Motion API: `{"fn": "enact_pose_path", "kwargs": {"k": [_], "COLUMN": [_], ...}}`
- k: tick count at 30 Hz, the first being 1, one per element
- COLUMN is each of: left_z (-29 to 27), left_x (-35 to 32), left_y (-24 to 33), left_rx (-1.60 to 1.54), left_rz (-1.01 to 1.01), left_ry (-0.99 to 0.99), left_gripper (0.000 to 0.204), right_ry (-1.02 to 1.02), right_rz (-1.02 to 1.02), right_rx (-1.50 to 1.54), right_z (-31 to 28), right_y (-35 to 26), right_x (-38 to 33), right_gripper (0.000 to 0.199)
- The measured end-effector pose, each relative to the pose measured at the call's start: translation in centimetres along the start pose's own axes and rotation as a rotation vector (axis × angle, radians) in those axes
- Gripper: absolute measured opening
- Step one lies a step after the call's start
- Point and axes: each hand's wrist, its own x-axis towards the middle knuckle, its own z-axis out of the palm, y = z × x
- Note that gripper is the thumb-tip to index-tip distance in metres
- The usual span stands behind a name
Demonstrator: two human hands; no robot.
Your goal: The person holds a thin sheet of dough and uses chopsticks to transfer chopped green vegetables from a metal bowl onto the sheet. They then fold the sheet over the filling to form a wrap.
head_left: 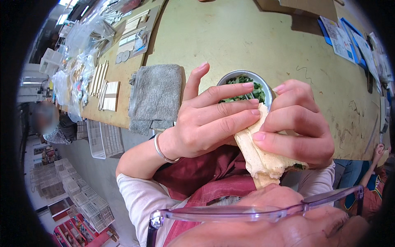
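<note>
1. The left hand (205, 123) has its fingers closed on the upper end of a folded flatbread (257, 154), the fingertips pressing its top edge while the thumb sticks up free.
2. The right hand (298, 123) is clamped on the same flatbread from the other side, its fingers curled across the pale dough and its thumb out of sight behind it.
3. The flatbread hangs between the two hands and runs down towards the lower edge; its lower end is hidden behind the wearer's own face and the glasses frame (247, 212).
4. A sliver of green filling shows just under the right hand; how much lies inside the fold cannot be made out.
5. Just beyond the fingertips of both hands a round metal bowl (263, 84) of chopped greens stands on the yellowish surface (247, 37); the fingers cover its near half.
6. A thin bangle (161, 149) circles the left wrist.
7. Left of the left hand a folded grey cloth (154, 96) lies on the surface, hanging over its near edge.
8. Far beyond the right hand, papers (343, 39) with blue edges bend into the rim, cut off.
9. At the far left, beyond the cloth, wooden strips (105, 88) and clear plastic bags (78, 61) are too small to tell apart.
</note>
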Motion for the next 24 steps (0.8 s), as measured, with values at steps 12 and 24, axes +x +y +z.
{"fn": "enact_pose_path", "kwargs": {"k": [12, 24], "left_z": [-2.0, -1.3], "left_x": [-0.3, -0.4], "left_y": [1.8, 2.4], "left_rx": [0.13, 0.142], "left_rz": [0.045, 0.032], "left_ry": [-0.031, 0.157], "left_gripper": [0.017, 0.012], "right_ry": [0.049, 0.193], "right_rz": [-0.037, -0.055], "right_rx": [0.061, 0.199], "right_z": [0.7, 2.2], "right_y": [-0.4, 0.0], "right_x": [-0.1, -0.4], "right_gripper": [0.011, 0.003]}}
